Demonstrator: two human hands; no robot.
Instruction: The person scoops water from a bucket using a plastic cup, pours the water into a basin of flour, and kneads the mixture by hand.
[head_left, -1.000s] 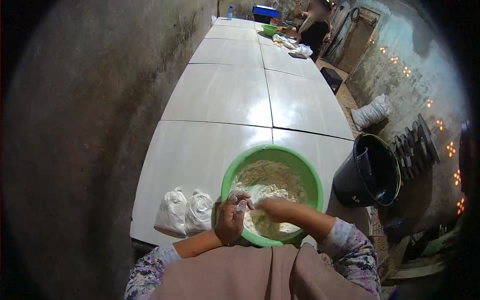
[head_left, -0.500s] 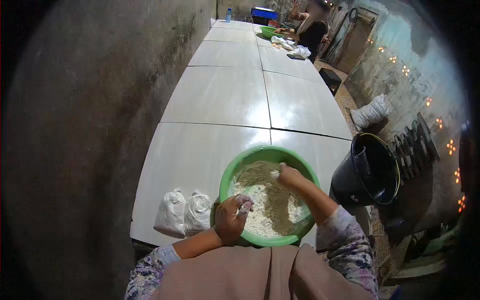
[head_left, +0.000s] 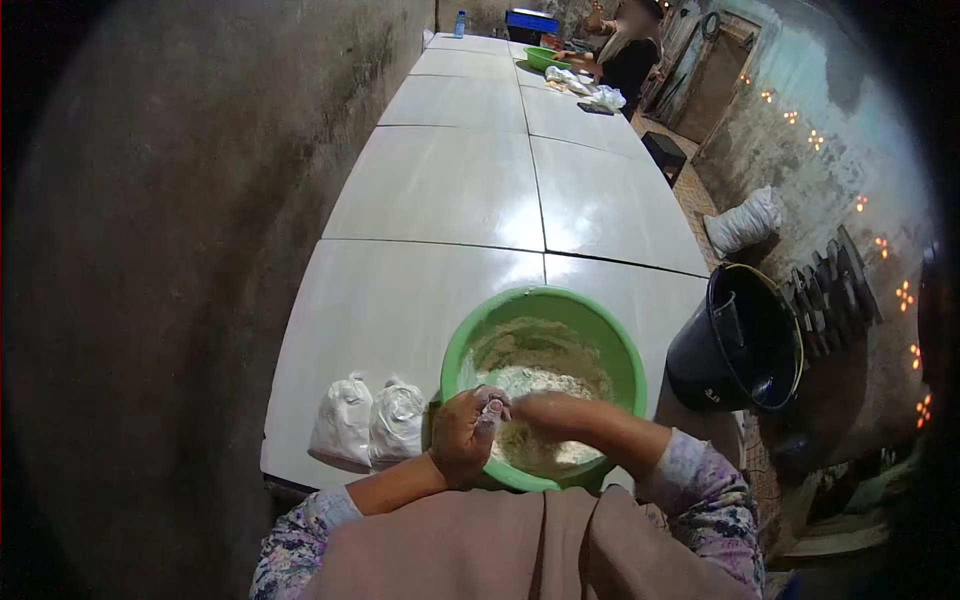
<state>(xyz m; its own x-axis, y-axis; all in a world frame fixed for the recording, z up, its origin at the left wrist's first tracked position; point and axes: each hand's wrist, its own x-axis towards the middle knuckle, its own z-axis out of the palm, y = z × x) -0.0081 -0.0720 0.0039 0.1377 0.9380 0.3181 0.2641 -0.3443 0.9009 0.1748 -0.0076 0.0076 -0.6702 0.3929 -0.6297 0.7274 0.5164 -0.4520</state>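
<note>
A green basin stands at the near end of the table, with white flour spread over its bottom and dusted up its wall. My left hand is at the basin's left rim, its flour-coated fingers curled together with the thumb; what they hold, if anything, is hidden. Inside the basin, low over the flour, my right hand is close beside the left fingertips. Motion blur smears its fingers, so their grip does not show. Two plastic bags of white powder, a left bag and a right bag, stand left of the basin.
A black bucket stands right of the basin. Farther along the white-tiled table, a person works at another green basin near white bags. A wall runs along the left side.
My right hand has moved from the basin's far right side toward me and left, close to my left hand. My left hand stays at the left rim.
</note>
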